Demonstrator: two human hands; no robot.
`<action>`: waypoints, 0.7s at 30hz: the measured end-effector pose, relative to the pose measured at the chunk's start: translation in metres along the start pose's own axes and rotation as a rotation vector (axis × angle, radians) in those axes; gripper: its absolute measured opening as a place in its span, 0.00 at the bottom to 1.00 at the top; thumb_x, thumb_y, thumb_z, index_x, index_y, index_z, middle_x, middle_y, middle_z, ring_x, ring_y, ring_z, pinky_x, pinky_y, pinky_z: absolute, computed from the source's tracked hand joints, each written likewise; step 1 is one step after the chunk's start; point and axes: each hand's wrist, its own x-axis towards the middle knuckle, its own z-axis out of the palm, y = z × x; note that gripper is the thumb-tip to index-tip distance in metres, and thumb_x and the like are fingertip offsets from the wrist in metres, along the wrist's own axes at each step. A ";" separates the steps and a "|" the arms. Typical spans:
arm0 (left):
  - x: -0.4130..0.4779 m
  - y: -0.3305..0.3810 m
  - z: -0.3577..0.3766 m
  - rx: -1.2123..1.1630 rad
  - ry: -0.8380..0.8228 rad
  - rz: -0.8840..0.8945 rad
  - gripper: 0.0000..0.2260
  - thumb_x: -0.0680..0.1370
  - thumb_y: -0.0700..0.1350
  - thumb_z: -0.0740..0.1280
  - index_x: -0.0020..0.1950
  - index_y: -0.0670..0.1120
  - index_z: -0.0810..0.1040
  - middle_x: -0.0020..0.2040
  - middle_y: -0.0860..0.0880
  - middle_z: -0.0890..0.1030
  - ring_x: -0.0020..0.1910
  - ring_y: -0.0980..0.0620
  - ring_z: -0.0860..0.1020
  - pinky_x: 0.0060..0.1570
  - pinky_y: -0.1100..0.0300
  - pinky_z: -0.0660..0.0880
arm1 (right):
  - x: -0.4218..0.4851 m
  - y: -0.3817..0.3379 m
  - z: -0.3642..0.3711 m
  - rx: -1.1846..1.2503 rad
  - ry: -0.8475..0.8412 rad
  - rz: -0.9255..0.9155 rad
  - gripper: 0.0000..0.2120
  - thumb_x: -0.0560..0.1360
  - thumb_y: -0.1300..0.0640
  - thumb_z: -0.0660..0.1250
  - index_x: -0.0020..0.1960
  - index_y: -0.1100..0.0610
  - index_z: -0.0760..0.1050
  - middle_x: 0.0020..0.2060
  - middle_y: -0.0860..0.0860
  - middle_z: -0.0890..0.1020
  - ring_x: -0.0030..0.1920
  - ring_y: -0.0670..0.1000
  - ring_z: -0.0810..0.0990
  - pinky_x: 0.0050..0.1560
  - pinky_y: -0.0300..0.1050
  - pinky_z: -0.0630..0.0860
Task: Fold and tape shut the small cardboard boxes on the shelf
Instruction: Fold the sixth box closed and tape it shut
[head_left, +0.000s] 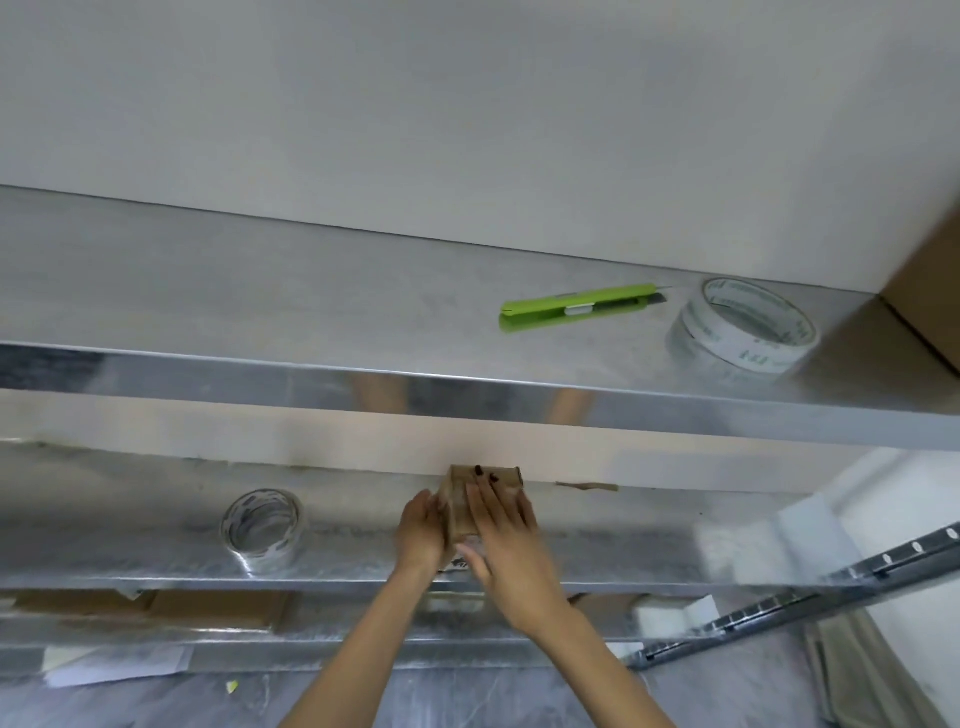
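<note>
A small brown cardboard box (460, 514) stands on the middle metal shelf (156, 551), close to the back wall. My left hand (422, 535) lies flat against its left side with straight fingers. My right hand (506, 540) lies over its top and right side, fingers straight and reaching to the box's far edge. A roll of clear tape (261, 526) rests on the same shelf to the left of the box. Another tape roll (743, 332) and a green utility knife (576, 307) lie on the upper shelf (260, 301).
A large cardboard box (924, 291) stands at the right end of the upper shelf. Flat cardboard pieces (156, 610) and papers (119, 667) lie on lower levels. A perforated metal rail (831, 582) runs diagonally at the right. A scrap of brown tape (587, 486) sticks to the wall.
</note>
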 end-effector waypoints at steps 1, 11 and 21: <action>-0.001 0.007 0.000 -0.018 0.038 0.026 0.14 0.83 0.44 0.52 0.53 0.44 0.77 0.50 0.46 0.81 0.53 0.45 0.76 0.55 0.55 0.68 | 0.006 -0.004 0.001 -0.008 -0.013 0.007 0.27 0.74 0.46 0.53 0.70 0.57 0.69 0.68 0.53 0.73 0.68 0.53 0.72 0.68 0.54 0.68; -0.014 0.011 0.003 -0.236 -0.069 0.187 0.17 0.83 0.51 0.52 0.67 0.47 0.70 0.60 0.50 0.77 0.57 0.53 0.75 0.56 0.63 0.68 | 0.006 0.006 -0.002 0.066 0.029 0.061 0.29 0.76 0.43 0.54 0.73 0.54 0.65 0.73 0.54 0.65 0.72 0.52 0.66 0.70 0.53 0.65; -0.006 -0.011 -0.013 -0.247 -0.009 0.129 0.13 0.83 0.45 0.54 0.55 0.42 0.77 0.53 0.43 0.82 0.51 0.49 0.79 0.52 0.60 0.75 | -0.014 -0.004 0.010 0.526 0.163 0.150 0.26 0.78 0.38 0.52 0.74 0.43 0.55 0.74 0.42 0.61 0.74 0.42 0.57 0.75 0.45 0.53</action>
